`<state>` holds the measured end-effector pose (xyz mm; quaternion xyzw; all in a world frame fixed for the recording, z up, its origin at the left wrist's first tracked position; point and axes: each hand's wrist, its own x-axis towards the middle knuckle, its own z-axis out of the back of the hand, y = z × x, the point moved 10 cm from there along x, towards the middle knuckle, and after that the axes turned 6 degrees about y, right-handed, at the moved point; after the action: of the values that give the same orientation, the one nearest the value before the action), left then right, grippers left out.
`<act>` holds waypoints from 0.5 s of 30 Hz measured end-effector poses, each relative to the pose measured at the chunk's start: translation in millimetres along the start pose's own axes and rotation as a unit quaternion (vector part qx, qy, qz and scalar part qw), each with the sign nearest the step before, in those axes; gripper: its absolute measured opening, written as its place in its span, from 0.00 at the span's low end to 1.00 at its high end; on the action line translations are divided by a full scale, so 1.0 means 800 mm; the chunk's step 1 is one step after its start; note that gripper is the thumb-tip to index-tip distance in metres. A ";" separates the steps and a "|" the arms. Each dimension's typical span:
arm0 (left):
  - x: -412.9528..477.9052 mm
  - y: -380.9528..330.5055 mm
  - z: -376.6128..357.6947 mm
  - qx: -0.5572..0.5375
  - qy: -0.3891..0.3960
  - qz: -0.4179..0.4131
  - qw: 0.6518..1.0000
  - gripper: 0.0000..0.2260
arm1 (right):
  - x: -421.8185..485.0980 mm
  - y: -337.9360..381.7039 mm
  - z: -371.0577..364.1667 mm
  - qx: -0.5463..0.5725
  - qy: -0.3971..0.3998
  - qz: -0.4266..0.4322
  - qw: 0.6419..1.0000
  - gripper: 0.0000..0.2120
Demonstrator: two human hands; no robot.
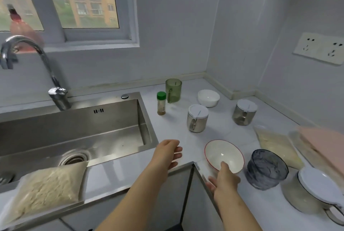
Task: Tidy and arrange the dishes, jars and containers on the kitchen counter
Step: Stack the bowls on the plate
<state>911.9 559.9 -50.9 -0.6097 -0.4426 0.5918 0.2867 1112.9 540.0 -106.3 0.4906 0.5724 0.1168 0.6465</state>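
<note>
— At the far left, what lies on the sink's rim?

— A clear bag of pale grains (46, 189) lies across the front edge of the steel sink (115, 124), and the tap (37, 59) curves up behind the basin.

— And your left hand?

— My left hand (168, 153) hangs over the surface (223, 130) just off the sink's right front corner. Its fingers are loosely curled and it holds nothing.

— What stands behind it?

— A small spice bottle (161, 103) with a green cap stands upright, and a green see-through cup (173, 90) is just behind it. Further right is a glass jar (197, 118) with a white lid. A plain white bowl (208, 98) sits behind that, and a second lidded jar (244, 111) stands well apart, nearer the wall.

— Where is the bowl you are handling?

— The red-rimmed bowl (224, 156) is near the front edge of the surface, tipped a little. I cannot tell whether its base still touches down. My right hand (223, 180) grips its near rim, thumb hooked over the edge into the bowl and fingers on the outside.

— And to the right of that?

— A dark smoky glass bowl (266, 169) stands upright just beside it, with a second bag of grains (277, 147) lying flat behind. A large jar with a white lid (312, 191) stands at the lower right. Something pink (323, 143) at the right edge is too blurred to name.
</note>
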 end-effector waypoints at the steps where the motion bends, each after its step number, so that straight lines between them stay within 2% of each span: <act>1: 0.013 -0.003 -0.004 0.013 0.011 0.003 1.000 0.09 | 0.007 0.001 0.000 0.011 -0.020 -0.002 1.000 0.22; 6: 0.062 0.000 -0.024 0.057 0.045 0.042 0.996 0.09 | 0.032 0.008 0.005 0.062 -0.076 0.007 0.995 0.23; 15: 0.101 -0.017 -0.062 0.054 0.045 0.039 0.997 0.06 | 0.072 0.029 -0.011 0.103 -0.057 0.004 0.993 0.23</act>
<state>950.2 645.8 -70.1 -0.6360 -0.3723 0.5978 0.3153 1133.2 596.7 -123.2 0.5627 0.5417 0.0320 0.6236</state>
